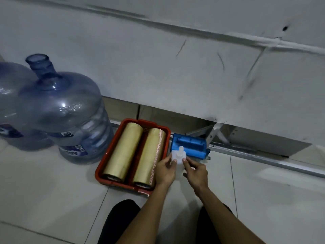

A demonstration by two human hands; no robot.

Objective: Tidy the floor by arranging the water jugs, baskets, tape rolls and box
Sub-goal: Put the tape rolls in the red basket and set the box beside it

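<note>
Pinching a small white, seemingly plastic piece [178, 155] with left hand [166, 170] and right hand [196, 173], beside red basket [102, 166].

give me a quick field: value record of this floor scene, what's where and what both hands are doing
setting: tiled floor beside a white wall
water jugs: two blue jugs at left, near jug upright and uncapped, far jug partly cut off
red basket: holds two tape rolls lying side by side, left roll, right roll
blue box: on the floor right of the basket
white plastic piece: held in front of the blue box
left hand: pinches the piece
right hand: pinches the piece
</note>
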